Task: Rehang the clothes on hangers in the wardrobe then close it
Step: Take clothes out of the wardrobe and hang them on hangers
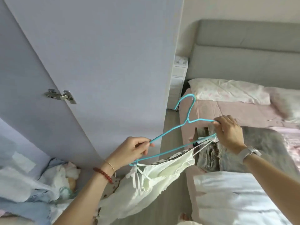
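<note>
Both hands, left hand (129, 150) and right hand (228, 132), grip hanger (164, 137); garment (155, 176) half strapped on, wardrobe door (97, 62) open.

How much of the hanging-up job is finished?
Not much looks finished. The white strappy top is going onto the blue hanger: its straps are looped over both ends, with the left hand gripping one end and the right hand pinching the other. It isn't hung in the wardrobe yet. More clothes lie on the bed, and the wardrobe door is open.
</note>
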`<state>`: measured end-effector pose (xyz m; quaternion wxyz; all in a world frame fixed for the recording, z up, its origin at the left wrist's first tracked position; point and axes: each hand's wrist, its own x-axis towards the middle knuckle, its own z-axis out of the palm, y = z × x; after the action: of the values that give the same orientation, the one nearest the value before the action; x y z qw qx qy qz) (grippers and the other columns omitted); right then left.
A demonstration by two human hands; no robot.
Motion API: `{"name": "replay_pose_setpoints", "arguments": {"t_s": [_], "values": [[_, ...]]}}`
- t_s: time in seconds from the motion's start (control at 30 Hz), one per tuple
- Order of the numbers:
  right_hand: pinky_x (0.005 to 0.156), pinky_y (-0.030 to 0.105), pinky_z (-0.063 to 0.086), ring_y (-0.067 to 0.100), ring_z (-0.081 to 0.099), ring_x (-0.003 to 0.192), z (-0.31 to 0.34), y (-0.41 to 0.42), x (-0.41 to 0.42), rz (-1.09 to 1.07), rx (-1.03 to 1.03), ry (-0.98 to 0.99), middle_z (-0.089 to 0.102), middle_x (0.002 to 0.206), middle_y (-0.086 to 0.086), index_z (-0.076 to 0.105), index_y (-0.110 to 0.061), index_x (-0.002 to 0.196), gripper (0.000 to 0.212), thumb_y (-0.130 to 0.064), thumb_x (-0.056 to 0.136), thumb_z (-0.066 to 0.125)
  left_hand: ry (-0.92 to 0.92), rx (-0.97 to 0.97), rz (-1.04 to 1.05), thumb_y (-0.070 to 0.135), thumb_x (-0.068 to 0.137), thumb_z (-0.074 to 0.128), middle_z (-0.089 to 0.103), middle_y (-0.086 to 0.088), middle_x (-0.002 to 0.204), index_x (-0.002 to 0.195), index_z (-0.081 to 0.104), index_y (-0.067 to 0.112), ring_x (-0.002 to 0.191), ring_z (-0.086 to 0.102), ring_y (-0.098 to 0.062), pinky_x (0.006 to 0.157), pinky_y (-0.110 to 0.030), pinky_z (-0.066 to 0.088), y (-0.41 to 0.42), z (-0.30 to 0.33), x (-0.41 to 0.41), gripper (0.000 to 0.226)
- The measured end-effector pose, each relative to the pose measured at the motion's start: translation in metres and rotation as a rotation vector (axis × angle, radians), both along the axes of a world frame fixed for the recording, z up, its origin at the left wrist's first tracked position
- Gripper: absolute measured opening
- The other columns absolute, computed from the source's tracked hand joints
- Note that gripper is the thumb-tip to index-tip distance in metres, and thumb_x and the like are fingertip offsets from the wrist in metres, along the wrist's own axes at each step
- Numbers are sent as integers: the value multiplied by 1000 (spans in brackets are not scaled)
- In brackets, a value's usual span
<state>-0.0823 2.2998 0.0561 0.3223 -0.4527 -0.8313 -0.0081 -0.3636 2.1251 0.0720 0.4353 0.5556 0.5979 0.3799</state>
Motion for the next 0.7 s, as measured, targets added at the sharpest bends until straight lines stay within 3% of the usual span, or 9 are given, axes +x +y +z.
{"name": "replay_pose_setpoints", "arguments": {"t_s": [0.2, 0.3, 0.43, 0.53, 0.63, 0.7], "values": [[86, 46, 40, 41, 52, 100, 21, 57, 78, -271, -67, 231, 62, 102, 24, 61, 5, 101, 32, -20, 92, 43, -100, 88, -45, 8, 96, 43, 53, 4, 66, 75, 65, 25, 49, 28, -9, 46, -16, 25, 82, 21, 93, 35], [103, 42, 32, 38, 44, 119, 39, 91, 104, -291, -91, 312, 54, 122, 24, 54, 6, 116, 28, -10, 95, 43, -145, 123, 15, 8, 96, 42, 49, 12, 56, 82, 65, 18, 44, 28, -3, 42, -11, 25, 122, 38, 132, 29], [113, 38, 20, 33, 31, 134, 47, 121, 120, -257, -116, 339, 41, 139, 22, 43, 6, 130, 37, -11, 96, 42, -131, 174, 152, 4, 96, 41, 47, 6, 57, 87, 65, 8, 40, 28, -1, 40, -10, 23, 166, 51, 166, 25], [107, 30, 27, 29, 40, 129, 42, 134, 118, -151, -196, 438, 46, 135, 20, 45, 4, 129, 37, -13, 96, 43, -77, 181, 230, 4, 96, 41, 46, 1, 61, 91, 64, 8, 38, 27, -1, 41, -12, 22, 189, 49, 182, 24], [91, 19, 41, 19, 56, 109, 50, 141, 104, 29, -482, 629, 61, 116, 12, 54, -5, 119, 32, -23, 98, 39, -22, 192, 240, 3, 95, 42, 48, 3, 61, 93, 66, 6, 39, 28, -2, 42, -13, 24, 206, 44, 204, 24], [89, 29, 48, 19, 63, 96, 64, 148, 90, 137, -720, 823, 66, 104, 12, 57, -11, 97, 26, -30, 98, 39, 26, 197, 237, 3, 95, 41, 50, 5, 61, 90, 66, 7, 39, 31, -2, 44, -13, 26, 216, 40, 217, 25]]}}
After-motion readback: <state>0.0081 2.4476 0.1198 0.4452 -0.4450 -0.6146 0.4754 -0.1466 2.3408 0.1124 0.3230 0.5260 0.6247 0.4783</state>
